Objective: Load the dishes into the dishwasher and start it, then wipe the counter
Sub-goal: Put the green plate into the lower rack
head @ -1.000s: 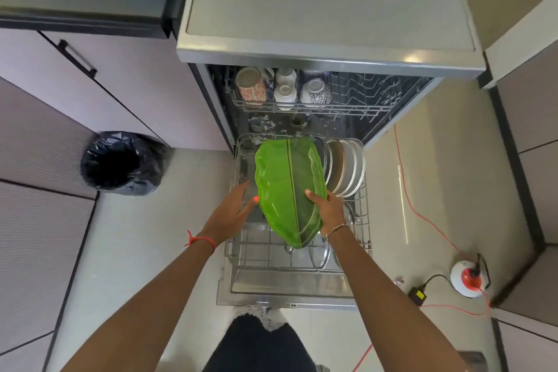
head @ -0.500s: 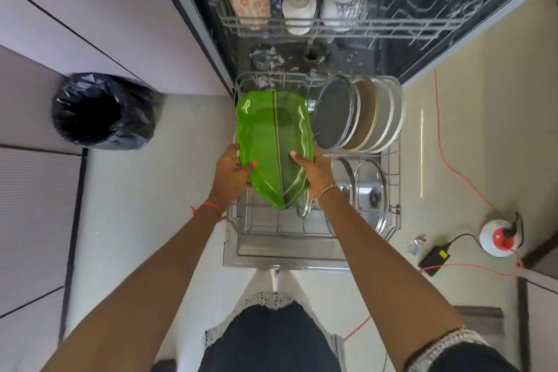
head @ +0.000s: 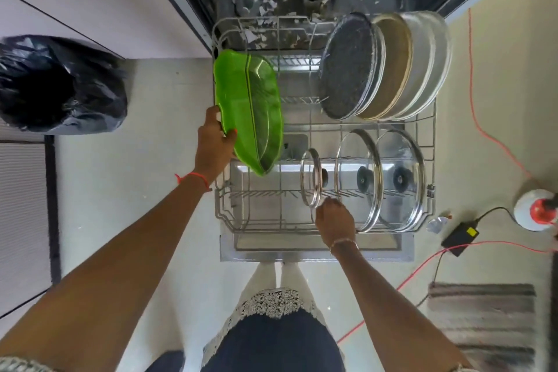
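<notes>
Fingers of the right hand (head: pixel 333 220) are curling onto the near rim of the small glass lid (head: pixel 311 181), which is standing on edge in the front row of the rack (head: pixel 434 130). The rack is sitting over the open door (head: pixel 317 248). Two bigger glass lids (head: pixel 359 181) are standing upright just to the small lid's right. Farther along, the left hand (head: pixel 213 145) is gripping the green leaf-shaped plate (head: pixel 250 109) by its left edge, thumb on top, holding it tilted over the rack's left side. At the back right, three round plates (head: pixel 347 66) are leaning together in the rack.
</notes>
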A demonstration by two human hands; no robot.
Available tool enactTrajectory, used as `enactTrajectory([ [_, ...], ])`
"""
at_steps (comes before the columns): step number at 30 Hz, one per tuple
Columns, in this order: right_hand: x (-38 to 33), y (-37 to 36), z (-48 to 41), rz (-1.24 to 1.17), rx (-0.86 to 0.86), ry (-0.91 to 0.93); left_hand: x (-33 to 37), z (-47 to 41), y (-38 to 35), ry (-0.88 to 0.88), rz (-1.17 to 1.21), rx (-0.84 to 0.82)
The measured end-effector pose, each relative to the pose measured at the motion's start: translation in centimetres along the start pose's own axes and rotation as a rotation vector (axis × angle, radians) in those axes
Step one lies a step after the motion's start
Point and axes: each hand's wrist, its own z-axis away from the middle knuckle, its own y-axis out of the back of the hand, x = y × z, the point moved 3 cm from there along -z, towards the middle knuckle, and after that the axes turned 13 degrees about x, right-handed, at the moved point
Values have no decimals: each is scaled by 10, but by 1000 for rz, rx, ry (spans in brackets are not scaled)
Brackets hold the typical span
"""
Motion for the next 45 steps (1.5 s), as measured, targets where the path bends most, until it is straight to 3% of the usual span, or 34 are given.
enactTrajectory([
  [4, 23, -24, -5, 93, -104, -1, -4, -11, -15, -68, -50, 4],
  [23, 32, -36, -16, 202, -141, 60, 39, -61, -77, -259, -128, 4],
  [36, 33, -36, -17, 181, -132, 60, 42, -71, -104, -224, -142, -12],
  [45, 33, -36, -17, 190, -126, 68, 58, -78, -128, -216, -105, -160],
])
